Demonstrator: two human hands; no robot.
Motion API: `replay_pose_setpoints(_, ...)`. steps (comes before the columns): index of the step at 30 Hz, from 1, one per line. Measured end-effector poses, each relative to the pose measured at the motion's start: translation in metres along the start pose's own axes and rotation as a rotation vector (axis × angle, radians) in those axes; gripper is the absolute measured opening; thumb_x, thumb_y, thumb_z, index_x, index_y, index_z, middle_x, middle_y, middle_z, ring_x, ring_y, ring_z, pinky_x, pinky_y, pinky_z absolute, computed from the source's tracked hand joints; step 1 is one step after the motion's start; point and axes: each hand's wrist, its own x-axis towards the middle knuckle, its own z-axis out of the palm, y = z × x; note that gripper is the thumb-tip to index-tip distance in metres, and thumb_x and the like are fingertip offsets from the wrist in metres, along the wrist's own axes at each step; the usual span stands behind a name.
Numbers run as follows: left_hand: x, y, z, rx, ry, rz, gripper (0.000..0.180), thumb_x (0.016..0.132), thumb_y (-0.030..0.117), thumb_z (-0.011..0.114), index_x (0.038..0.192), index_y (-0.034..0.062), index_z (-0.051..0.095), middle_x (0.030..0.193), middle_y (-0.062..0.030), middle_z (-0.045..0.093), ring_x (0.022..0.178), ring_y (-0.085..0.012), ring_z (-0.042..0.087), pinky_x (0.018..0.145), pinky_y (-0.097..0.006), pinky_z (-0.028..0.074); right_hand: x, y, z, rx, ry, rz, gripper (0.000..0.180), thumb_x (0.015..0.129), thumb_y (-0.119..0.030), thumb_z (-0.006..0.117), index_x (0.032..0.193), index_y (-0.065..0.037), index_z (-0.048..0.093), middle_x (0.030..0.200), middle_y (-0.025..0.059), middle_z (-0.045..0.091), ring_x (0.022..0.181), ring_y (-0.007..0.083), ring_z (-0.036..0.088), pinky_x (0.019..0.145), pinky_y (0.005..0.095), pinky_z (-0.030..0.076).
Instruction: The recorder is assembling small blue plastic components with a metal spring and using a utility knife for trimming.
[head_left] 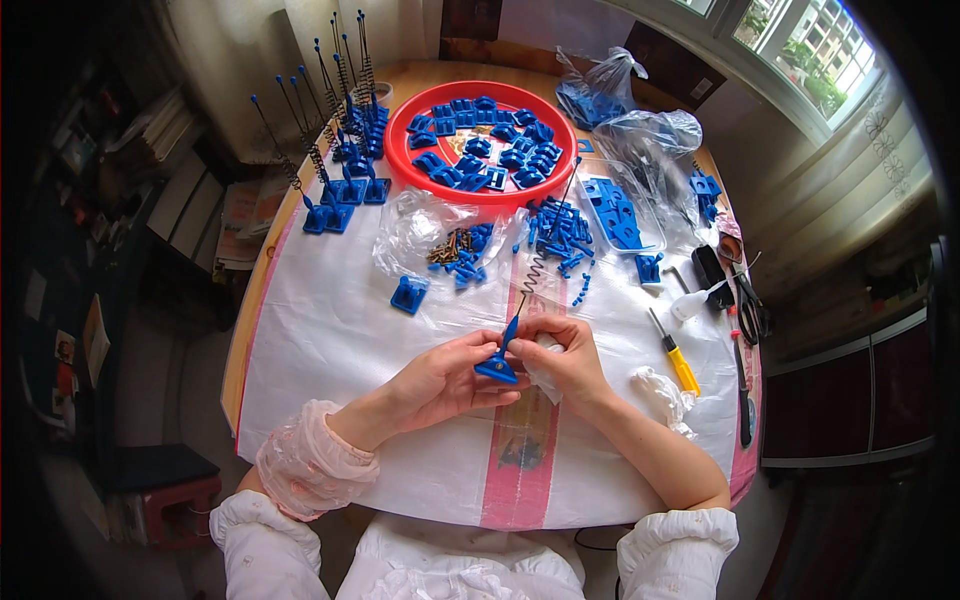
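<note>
Blue moulded plastic makes up the small piece (497,366) we see at the centre: a flat square base with a tapered stem rising from it, and out of the stem a thin metal spring rod (540,258) that runs up and away, coiled through its middle and tipped with a small blue bead. The piece sits between the two hands, just above the white woven plastic sheet (330,340) that covers the surface. The left hand (440,380) has its grip clenched on the base, thumb and fingertips pinching it from the side. The right hand (565,360) pinches the stem just above the base, and a crumpled bit of white tissue (545,385) is tucked in its palm.

Moving outward, a loose scatter of small blue plastic pegs (560,235) lies ahead, beside a clear crinkled plastic bag (440,240) holding brass-coloured screws and more blue bits. A single square blue base (409,294) rests alone to the left. Further back stands a round red plastic basin (481,140) full of blue bases, and left of it a cluster of finished spring rods (335,130) stands upright on their bases. To the right lie a yellow-handled screwdriver (675,355), a wad of white cloth (665,395), black-handled scissors (750,310) and more clear bags (640,130) of blue parts.
</note>
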Motion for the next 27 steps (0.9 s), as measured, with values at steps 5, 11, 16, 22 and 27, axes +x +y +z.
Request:
replay_pose_setpoints(5, 0.001, -0.006, -0.007, 0.083, 0.008, 0.038, 0.020, 0.107, 0.023, 0.044, 0.121, 0.0089, 0.046, 0.120, -0.0089, 0.059, 0.111, -0.0223, 0.065, 0.094, -0.035, 0.056, -0.001, -0.001, 0.003, -0.128, -0.032, -0.025, 0.019, 0.086, -0.008, 0.074, 0.101, 0.002, 0.072, 0.083, 0.0027, 0.069, 0.078, 0.0055, 0.063, 0.067, 0.0202, 0.051)
replay_pose_setpoints(11, 0.001, -0.005, -0.007, 0.191, 0.042, 0.078, 0.013, 0.106, 0.024, 0.047, 0.112, 0.0120, 0.048, 0.113, -0.0037, 0.061, 0.107, -0.0172, 0.066, 0.092, -0.032, 0.056, -0.001, 0.003, 0.006, -0.168, -0.018, -0.099, 0.020, 0.086, -0.007, 0.073, 0.104, 0.001, 0.069, 0.079, 0.0007, 0.066, 0.073, 0.0045, 0.061, 0.063, 0.0204, 0.048)
replay_pose_setpoints(16, 0.002, -0.008, -0.007, 0.189, 0.056, 0.126, 0.013, 0.105, 0.024, 0.050, 0.111, 0.0125, 0.052, 0.110, -0.0016, 0.062, 0.104, -0.0139, 0.065, 0.092, -0.030, 0.055, 0.002, 0.006, 0.005, -0.206, 0.002, -0.238, 0.018, 0.086, -0.007, 0.073, 0.102, -0.001, 0.068, 0.078, 0.0002, 0.065, 0.073, 0.0051, 0.062, 0.063, 0.0202, 0.048)
replay_pose_setpoints(22, 0.002, -0.008, -0.010, 0.128, 0.069, 0.112, 0.016, 0.106, 0.026, 0.049, 0.113, 0.0125, 0.054, 0.110, -0.0026, 0.062, 0.105, -0.0167, 0.066, 0.092, -0.031, 0.056, -0.002, 0.001, 0.010, -0.065, 0.019, -0.125, 0.016, 0.088, -0.006, 0.071, 0.101, 0.002, 0.069, 0.087, 0.0038, 0.071, 0.080, 0.0068, 0.065, 0.072, 0.0202, 0.052)
replay_pose_setpoints(27, 0.002, -0.002, -0.004, 0.109, 0.075, 0.053, 0.020, 0.107, 0.026, 0.045, 0.117, 0.0102, 0.052, 0.112, -0.0053, 0.063, 0.111, -0.0250, 0.066, 0.092, -0.034, 0.057, -0.003, 0.000, 0.007, -0.120, 0.038, -0.094, 0.014, 0.089, -0.005, 0.070, 0.100, 0.003, 0.072, 0.087, 0.0055, 0.072, 0.081, 0.0073, 0.066, 0.072, 0.0211, 0.053)
